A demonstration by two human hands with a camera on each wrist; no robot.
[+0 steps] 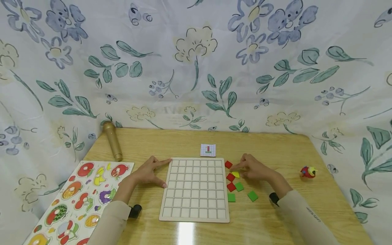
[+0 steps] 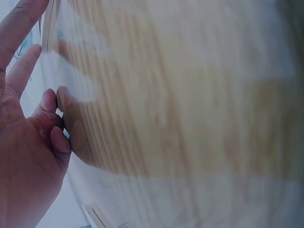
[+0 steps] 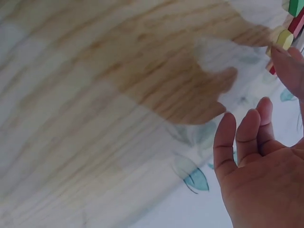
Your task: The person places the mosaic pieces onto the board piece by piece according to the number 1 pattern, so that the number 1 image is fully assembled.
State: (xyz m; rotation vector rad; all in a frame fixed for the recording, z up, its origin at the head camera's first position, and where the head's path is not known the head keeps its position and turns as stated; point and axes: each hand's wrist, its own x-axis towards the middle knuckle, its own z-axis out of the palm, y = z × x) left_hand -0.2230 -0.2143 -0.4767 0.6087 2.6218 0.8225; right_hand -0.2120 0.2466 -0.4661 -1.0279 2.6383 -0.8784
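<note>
A pale wooden grid board (image 1: 195, 190) lies flat in the middle of the table. At its left edge my left hand (image 1: 147, 173) spreads index finger and thumb, each touching the rim, while the other fingers curl loosely. Beside the board's right edge lie red squares (image 1: 231, 186), green squares (image 1: 252, 196) and a yellow piece (image 1: 235, 174). My right hand (image 1: 252, 167) reaches over these, its index finger extended between a red square and the yellow piece. In the right wrist view a fingertip or thumb meets the yellow piece (image 3: 285, 39); exact contact is hard to tell.
A small card with a coloured grid pattern (image 1: 208, 150) lies behind the board. At the left are a fruit puzzle board (image 1: 101, 185) and a gold-brown microphone-shaped object (image 1: 112, 141). A small red and yellow toy (image 1: 308, 172) stands at the right. Floral cloth (image 1: 196, 85) hangs behind.
</note>
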